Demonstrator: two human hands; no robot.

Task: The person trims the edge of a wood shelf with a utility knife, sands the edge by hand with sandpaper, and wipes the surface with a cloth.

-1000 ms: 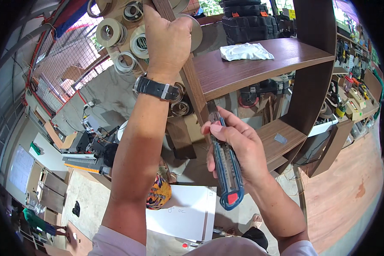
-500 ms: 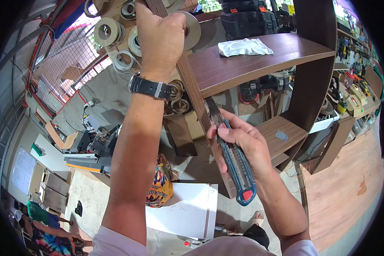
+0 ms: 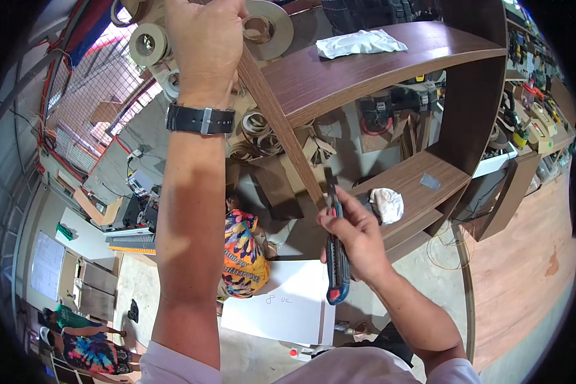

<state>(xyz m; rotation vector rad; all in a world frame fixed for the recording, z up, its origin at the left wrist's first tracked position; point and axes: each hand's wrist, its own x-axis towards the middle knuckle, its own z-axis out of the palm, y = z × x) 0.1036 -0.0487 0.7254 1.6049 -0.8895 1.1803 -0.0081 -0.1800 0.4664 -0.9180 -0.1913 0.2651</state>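
Snap-off utility knife [image 3: 338, 259] held upright beside a shelf unit [image 3: 470, 109]

The right hand [image 3: 355, 237] has its fingers and thumb wrapped around the knife's blue-and-black handle, thumb toward the blade end. The dark blade points up, just beside the lower part of the shelf unit's narrow wood-grain upright [image 3: 278, 121]; whether it touches cannot be told. A red piece marks the handle's lower end.

Higher up, the left hand [image 3: 205, 54] lies over the top of that upright, its thumb at the right side. The other fingers run out of view, so I cannot tell how they are set. A black-strapped watch [image 3: 201, 120] circles the left wrist.

On the dark brown upper shelf [image 3: 432, 41] lies a crumpled white wrapper or cloth [image 3: 361, 43]. The lower shelf [image 3: 441, 163] bears a clear flat piece [image 3: 430, 182] and another crumpled white bundle [image 3: 388, 205], near the right hand. Rolls of banding [image 3: 150, 45] stand beyond the left hand. Below, a person in a bright patterned shirt [image 3: 244, 256] is beside a white panel [image 3: 278, 320].
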